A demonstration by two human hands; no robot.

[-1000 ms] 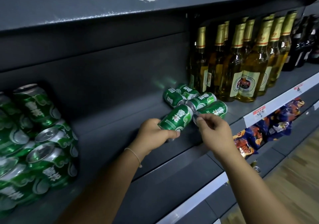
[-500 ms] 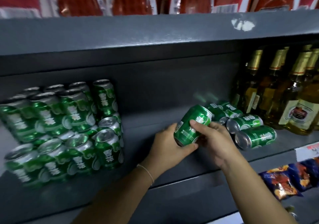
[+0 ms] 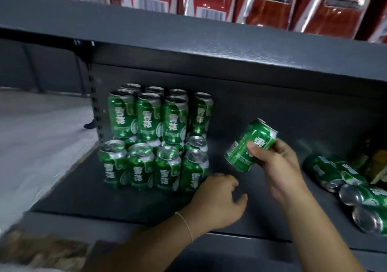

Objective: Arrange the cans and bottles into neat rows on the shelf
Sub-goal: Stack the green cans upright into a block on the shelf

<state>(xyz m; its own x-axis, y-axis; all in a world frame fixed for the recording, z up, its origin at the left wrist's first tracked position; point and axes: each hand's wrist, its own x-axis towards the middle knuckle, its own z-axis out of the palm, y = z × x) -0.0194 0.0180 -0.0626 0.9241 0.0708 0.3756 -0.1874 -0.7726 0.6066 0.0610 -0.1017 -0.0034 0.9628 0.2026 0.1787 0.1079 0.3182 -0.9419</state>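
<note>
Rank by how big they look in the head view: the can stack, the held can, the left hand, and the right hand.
1. can stack
2 and 3. left hand and right hand: look alike, not ranked
4. held can: partly hidden by fingers

Dim shelf bay, soft light from above and front.
Bright glints on the stacked green cans (image 3: 155,137); motion blur on the lying cans (image 3: 356,190) at right and the lower left corner; strong wide-angle bending at the edges.
</note>
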